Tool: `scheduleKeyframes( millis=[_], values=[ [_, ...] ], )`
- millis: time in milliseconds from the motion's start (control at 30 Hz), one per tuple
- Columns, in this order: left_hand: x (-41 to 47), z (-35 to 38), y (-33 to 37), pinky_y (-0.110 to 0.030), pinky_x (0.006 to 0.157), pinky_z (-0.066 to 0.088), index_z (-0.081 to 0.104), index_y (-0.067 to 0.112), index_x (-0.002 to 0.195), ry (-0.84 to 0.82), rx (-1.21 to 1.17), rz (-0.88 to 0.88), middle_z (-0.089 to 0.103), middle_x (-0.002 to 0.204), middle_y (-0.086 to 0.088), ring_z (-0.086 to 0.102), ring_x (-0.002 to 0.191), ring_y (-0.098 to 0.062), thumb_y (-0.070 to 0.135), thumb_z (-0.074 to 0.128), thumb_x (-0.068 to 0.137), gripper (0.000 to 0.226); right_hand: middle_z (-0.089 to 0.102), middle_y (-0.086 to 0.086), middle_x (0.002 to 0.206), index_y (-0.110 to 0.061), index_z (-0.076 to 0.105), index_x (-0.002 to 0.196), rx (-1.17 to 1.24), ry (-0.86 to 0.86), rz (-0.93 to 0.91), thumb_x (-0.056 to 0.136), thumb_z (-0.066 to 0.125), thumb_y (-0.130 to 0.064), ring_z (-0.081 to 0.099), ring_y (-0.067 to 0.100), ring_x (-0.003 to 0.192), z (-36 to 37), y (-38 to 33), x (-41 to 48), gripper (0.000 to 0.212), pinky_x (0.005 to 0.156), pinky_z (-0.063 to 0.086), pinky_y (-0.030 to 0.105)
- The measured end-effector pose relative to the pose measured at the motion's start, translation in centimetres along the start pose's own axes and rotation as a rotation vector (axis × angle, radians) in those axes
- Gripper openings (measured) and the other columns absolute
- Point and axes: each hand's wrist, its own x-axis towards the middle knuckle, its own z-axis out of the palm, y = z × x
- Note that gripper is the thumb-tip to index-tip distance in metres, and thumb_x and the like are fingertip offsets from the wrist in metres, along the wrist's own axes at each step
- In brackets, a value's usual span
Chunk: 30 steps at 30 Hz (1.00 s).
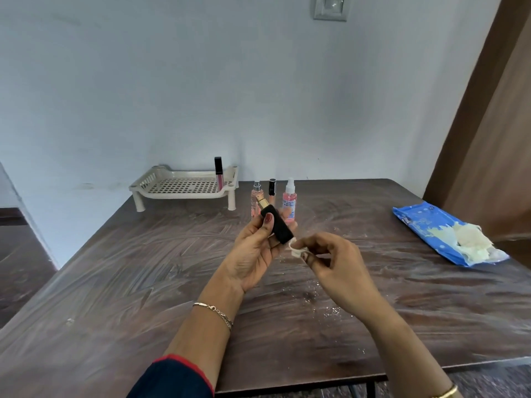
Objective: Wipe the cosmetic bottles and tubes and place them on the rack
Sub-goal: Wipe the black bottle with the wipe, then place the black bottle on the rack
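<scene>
Black bottle [276,227], gold neck, tilted in left hand [254,254].

No wording can be read. The pink spray bottle [289,201] on the worktop [143,282] carries a label with dark print (blurred lines only), and the blue wipes pack [425,222] shows small printed marks, equally illegible.

Plain home room: wooden table [143,268], wall switch [330,7].
</scene>
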Motion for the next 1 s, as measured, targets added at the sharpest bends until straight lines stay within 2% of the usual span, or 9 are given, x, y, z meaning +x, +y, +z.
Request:
scheduleKeyframes(
  millis=[133, 233, 300, 333, 500, 633, 767, 867, 1000],
  values=[
    [-0.1, -0.5, 1.0, -0.046, 0.099, 0.047, 0.052, 0.006, 0.129, 0.095, 0.067, 0.055, 0.064, 0.124, -0.011, 0.067, 0.103, -0.024, 0.016, 0.051, 0.093, 0.037, 0.068, -0.019, 0.096, -0.029, 0.07, 0.095, 0.037, -0.016, -0.012, 0.086, 0.066, -0.004, 0.062, -0.006, 0.089, 1.0, -1.0, 0.3, 0.027, 0.075, 0.051, 0.011],
    [-0.3, -1.0, 2.4, -0.039, 0.08, 0.05, 0.057, 0.013, 0.11, 0.179, 0.162, 0.12, 0.069, 0.102, -0.006, 0.069, 0.086, -0.019, 0.017, 0.053, 0.094, 0.017, 0.068, -0.017, 0.096, -0.029, 0.07, 0.097, 0.066, -0.02, 0.001, 0.086, 0.066, -0.007, 0.061, -0.007, 0.089, 1.9, -1.6, 1.0, 0.024, 0.075, 0.052, 0.013],
    [-0.3, -1.4, 3.7, -0.029, 0.068, 0.05, 0.057, 0.017, 0.104, 0.233, 0.218, 0.147, 0.07, 0.1, -0.002, 0.068, 0.081, -0.014, 0.017, 0.055, 0.093, 0.01, 0.068, -0.018, 0.096, -0.029, 0.07, 0.097, 0.076, -0.039, 0.013, 0.087, 0.066, -0.009, 0.059, -0.008, 0.088, 2.5, -1.9, 1.5, 0.023, 0.071, 0.05, 0.01],
    [-0.3, -1.8, 4.7, -0.026, 0.066, 0.049, 0.057, 0.017, 0.105, 0.264, 0.255, 0.168, 0.071, 0.101, 0.001, 0.068, 0.081, -0.012, 0.016, 0.055, 0.093, 0.012, 0.067, -0.017, 0.096, -0.029, 0.07, 0.097, 0.087, -0.057, 0.019, 0.087, 0.066, -0.008, 0.059, -0.008, 0.088, 2.9, -2.1, 1.9, 0.023, 0.07, 0.049, 0.009],
    [1.2, -4.7, 10.0, -0.033, 0.085, 0.052, 0.06, 0.013, 0.109, 0.413, 0.477, 0.273, 0.069, 0.104, -0.005, 0.064, 0.098, -0.02, 0.012, 0.062, 0.089, 0.02, 0.069, -0.016, 0.088, -0.029, 0.07, 0.09, 0.131, -0.126, 0.032, 0.086, 0.066, -0.006, 0.06, -0.009, 0.082, 4.3, -2.9, 4.0, 0.024, 0.067, 0.044, 0.004],
    [3.3, -7.4, 13.5, -0.036, 0.09, 0.052, 0.059, 0.009, 0.117, 0.484, 0.665, 0.33, 0.064, 0.116, -0.014, 0.062, 0.106, -0.027, 0.007, 0.068, 0.085, 0.033, 0.073, -0.008, 0.086, -0.026, 0.072, 0.087, 0.214, -0.156, 0.088, 0.085, 0.066, -0.002, 0.065, 0.003, 0.08, 5.6, -2.9, 6.2, 0.025, 0.07, 0.047, 0.01],
    [6.4, -9.5, 15.7, -0.031, 0.082, 0.051, 0.059, 0.01, 0.118, 0.527, 0.844, 0.363, 0.064, 0.108, -0.009, 0.06, 0.1, -0.022, 0.005, 0.068, 0.085, 0.034, 0.073, 0.007, 0.088, -0.017, 0.073, 0.09, 0.35, -0.189, 0.182, 0.087, 0.064, -0.002, 0.063, 0.013, 0.079, 6.8, -2.7, 8.6, 0.018, 0.079, 0.054, 0.031],
    [8.9, -11.3, 16.8, -0.04, 0.09, 0.052, 0.057, 0.01, 0.119, 0.545, 0.865, 0.334, 0.062, 0.11, -0.007, 0.06, 0.105, -0.025, 0.004, 0.065, 0.087, 0.034, 0.073, 0.005, 0.088, -0.014, 0.073, 0.093, 0.391, -0.224, 0.215, 0.088, 0.063, -0.001, 0.065, 0.011, 0.079, 7.8, -2.4, 10.4, 0.018, 0.083, 0.055, 0.032],
    [11.5, -13.5, 17.1, -0.035, 0.081, 0.056, 0.053, 0.005, 0.124, 0.509, 0.823, 0.247, 0.059, 0.112, -0.01, 0.059, 0.102, -0.024, 0.002, 0.061, 0.09, 0.036, 0.074, 0.0, 0.088, -0.017, 0.073, 0.094, 0.384, -0.264, 0.221, 0.088, 0.064, -0.004, 0.067, 0.012, 0.084, 8.9, -1.8, 12.4, 0.018, 0.083, 0.056, 0.029]
  ],
)
